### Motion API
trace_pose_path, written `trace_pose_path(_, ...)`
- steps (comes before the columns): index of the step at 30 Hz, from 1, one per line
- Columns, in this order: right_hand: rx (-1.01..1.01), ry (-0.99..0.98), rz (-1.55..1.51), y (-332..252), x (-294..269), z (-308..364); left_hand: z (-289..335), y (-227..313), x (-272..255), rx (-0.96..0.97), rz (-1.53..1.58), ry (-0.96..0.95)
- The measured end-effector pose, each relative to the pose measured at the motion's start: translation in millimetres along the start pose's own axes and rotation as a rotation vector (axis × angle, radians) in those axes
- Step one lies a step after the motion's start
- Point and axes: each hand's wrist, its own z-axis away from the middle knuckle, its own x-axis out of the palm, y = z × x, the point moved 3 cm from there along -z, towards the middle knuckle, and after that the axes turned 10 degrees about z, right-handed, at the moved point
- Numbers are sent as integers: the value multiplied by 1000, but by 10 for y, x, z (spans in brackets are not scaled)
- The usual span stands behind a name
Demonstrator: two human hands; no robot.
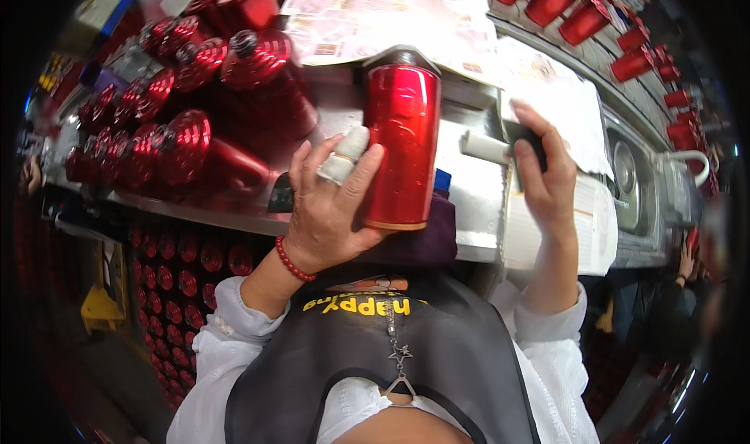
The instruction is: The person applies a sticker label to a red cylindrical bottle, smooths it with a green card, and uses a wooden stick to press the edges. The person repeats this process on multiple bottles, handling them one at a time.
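Red canister (401,147) against left grip (326,202).

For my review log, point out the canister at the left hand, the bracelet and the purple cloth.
Canister (402,147): head view, middle of its red side.
Bracelet (287,265): head view, its red beads.
Purple cloth (444,228): head view, its right part.

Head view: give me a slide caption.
Left hand on a red canister, right hand apart from it, red bottles at left.
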Motion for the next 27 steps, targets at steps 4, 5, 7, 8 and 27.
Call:
trace_pose_path(4, -65, -36, 401, 1041, -493, -180, 52, -126, 130, 21, 161, 19)
trace_pose_path(5, -21, -65, 455, 1413, -587, -231, 43, -121, 142, 31, 180, 9)
trace_pose_path(7, 141, -214, 730, 2141, -662, -392, 17, -138, 176, 50, 218, 4)
trace_pose_path(8, 173, -248, 751, 2512, -680, -469, 47, -156, 192, 28, 227, -24)
trace_pose_path(27, -94, -776, 829, 2761, 337, -1797, 328, -370, 344, -38, 407, -9)
